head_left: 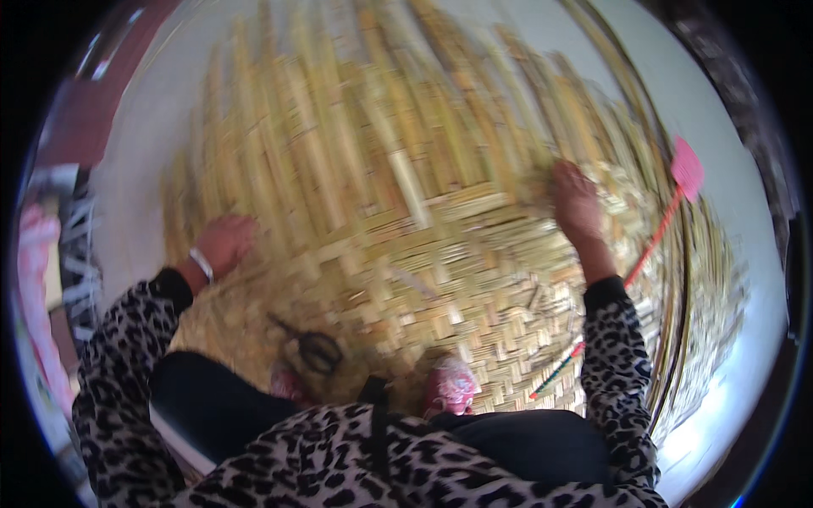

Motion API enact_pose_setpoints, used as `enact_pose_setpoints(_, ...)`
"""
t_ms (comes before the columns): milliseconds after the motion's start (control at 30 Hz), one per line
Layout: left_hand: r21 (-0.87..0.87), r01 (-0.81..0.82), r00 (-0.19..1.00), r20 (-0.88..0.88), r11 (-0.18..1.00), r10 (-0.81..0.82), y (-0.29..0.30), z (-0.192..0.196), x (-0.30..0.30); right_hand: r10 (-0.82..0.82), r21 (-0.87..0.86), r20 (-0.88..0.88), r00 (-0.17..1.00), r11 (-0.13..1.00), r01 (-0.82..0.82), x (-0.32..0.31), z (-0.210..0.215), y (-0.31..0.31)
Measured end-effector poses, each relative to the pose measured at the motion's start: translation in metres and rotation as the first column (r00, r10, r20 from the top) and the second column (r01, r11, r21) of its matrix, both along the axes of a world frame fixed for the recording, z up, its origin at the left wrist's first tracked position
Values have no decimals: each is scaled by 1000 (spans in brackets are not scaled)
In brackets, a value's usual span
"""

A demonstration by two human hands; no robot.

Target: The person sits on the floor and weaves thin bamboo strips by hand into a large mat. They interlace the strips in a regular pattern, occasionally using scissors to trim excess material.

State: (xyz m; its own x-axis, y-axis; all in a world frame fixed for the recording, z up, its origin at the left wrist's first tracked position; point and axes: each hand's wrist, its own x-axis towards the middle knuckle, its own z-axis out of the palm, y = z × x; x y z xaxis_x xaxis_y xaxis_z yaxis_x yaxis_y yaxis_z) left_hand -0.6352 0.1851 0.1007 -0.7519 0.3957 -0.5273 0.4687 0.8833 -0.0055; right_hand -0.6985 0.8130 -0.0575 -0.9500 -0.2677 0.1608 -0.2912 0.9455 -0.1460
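A half-woven mat of flat bamboo strips (406, 292) spreads out before me, tightly plaited near my feet, with long loose strips (339, 144) running away at the far side. My left hand (229, 244), with a white bracelet at the wrist, is at the mat's left side, fingers stretched toward the strips. On the right, my right hand (578, 201) reaches down at the edge of the weave; motion blur hides whether its fingers grip a strip. Dark-handled scissors (319, 351) lie on the mat near my left foot.
A pink fly swatter (688, 169) with a red handle lies along the right side, by long dark strips (675, 279). A thin red-and-green stick (556, 372) rests on the mat near my right knee. My pink shoes (451, 385) stand on the weave. Pink cloth (41, 279) hangs at far left.
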Motion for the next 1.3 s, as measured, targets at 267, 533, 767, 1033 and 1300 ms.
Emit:
enact_pose_setpoints(267,-49,-368,930,4,929,368,-109,-40,100,-63,688,308,949,704,-176,-15,73,-39)
enact_pose_setpoints(533,22,-459,887,73,888,457,-127,-63,108,403,207,617,676,746,-633,-22,144,-280)
enact_pose_setpoints(767,158,-670,741,84,725,666,-166,-23,146,745,-156,519,419,565,-810,62,103,-543)
enact_pose_setpoints(1033,641,-545,656,-74,540,751,-202,-4,174,611,-1,558,561,677,-736,97,79,-609)
enact_pose_setpoints(1300,630,-731,505,241,263,829,-246,-69,127,299,-285,477,826,942,-177,90,66,-585)
